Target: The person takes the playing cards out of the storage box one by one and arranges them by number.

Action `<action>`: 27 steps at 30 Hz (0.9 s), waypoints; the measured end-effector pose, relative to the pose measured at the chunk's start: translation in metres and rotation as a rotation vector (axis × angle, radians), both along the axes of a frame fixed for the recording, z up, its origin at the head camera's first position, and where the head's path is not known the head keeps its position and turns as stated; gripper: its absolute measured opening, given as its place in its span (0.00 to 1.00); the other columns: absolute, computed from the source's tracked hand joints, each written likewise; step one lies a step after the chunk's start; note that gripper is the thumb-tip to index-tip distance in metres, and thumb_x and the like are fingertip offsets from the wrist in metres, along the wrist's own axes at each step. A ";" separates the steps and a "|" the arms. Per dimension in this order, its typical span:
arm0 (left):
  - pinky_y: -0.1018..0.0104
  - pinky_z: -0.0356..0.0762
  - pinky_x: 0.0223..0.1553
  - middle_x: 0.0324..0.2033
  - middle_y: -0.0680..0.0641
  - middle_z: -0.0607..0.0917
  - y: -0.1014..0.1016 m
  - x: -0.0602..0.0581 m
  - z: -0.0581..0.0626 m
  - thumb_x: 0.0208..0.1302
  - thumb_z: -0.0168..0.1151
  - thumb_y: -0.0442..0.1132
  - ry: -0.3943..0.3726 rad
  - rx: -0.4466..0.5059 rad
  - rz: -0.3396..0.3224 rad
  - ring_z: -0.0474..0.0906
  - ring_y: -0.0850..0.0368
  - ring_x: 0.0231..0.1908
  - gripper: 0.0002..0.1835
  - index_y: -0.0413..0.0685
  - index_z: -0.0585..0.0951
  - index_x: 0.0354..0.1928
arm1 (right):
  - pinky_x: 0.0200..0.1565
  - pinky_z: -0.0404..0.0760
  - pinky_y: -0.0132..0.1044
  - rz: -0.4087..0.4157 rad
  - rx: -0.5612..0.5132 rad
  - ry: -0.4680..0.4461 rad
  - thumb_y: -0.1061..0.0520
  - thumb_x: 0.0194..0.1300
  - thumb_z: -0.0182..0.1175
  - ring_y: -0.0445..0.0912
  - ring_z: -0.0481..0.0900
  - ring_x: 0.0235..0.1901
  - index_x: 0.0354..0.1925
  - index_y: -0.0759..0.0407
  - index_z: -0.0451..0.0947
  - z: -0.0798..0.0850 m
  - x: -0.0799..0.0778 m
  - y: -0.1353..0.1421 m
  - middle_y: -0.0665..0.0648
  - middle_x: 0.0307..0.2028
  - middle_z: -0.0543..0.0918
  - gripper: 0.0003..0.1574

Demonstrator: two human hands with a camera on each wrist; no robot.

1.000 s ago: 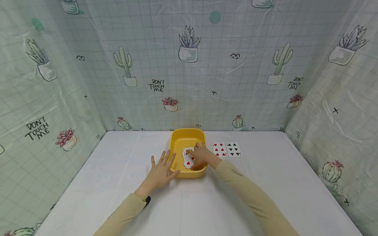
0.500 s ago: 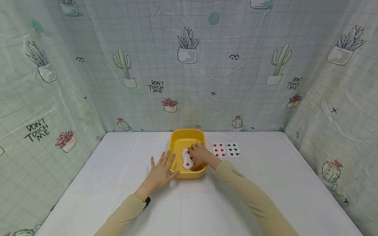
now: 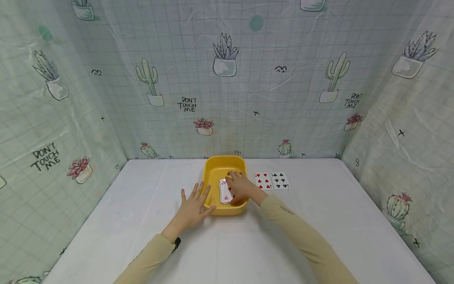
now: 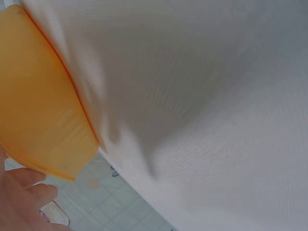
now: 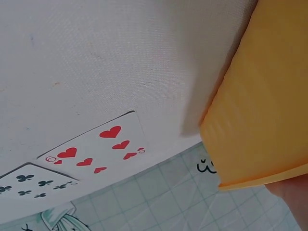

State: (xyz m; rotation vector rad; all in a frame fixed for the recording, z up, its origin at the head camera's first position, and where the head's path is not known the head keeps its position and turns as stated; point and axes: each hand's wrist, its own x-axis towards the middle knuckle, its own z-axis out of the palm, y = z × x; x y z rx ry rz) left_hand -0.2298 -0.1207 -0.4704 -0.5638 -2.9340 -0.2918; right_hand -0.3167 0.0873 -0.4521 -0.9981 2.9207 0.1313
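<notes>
Laying out: two done, we judge, others left.
Six of hearts (image 3: 263, 181), six of clubs (image 3: 280, 180): face-up, at the yellow tray's (image 3: 227, 211) three o'clock.
Heart-topped card stack (image 3: 224, 193): inside the tray.
Left hand (image 3: 191, 210): spread, touching tray at eight o'clock.
Right hand (image 3: 241, 187): bent over stack; whether gripping, we cannot tell.

There were one left hand (image 3: 191, 208), one right hand (image 3: 242, 187), two sleeves (image 3: 152, 252) and one dark wrist item (image 3: 177, 243). One bench (image 3: 216, 248) carried one yellow tray (image 3: 227, 212), one six of hearts (image 3: 263, 181) and one six of clubs (image 3: 280, 181). The tray held one pile of cards (image 3: 224, 194), its exact number hidden.
</notes>
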 end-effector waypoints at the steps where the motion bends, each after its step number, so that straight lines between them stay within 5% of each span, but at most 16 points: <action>1: 0.29 0.34 0.58 0.69 0.43 0.48 0.000 0.000 0.000 0.58 0.41 0.68 0.000 0.000 0.000 0.43 0.44 0.69 0.41 0.55 0.50 0.69 | 0.64 0.54 0.52 -0.002 0.004 0.001 0.32 0.41 0.65 0.52 0.56 0.62 0.64 0.57 0.57 0.000 0.000 0.000 0.57 0.64 0.58 0.59; 27: 0.29 0.36 0.57 0.69 0.43 0.49 0.000 0.000 0.000 0.58 0.41 0.67 0.023 0.003 -0.002 0.45 0.43 0.68 0.41 0.53 0.52 0.68 | 0.60 0.52 0.61 -0.027 -0.043 0.033 0.35 0.44 0.65 0.55 0.55 0.63 0.66 0.55 0.53 0.037 0.012 0.014 0.56 0.63 0.61 0.58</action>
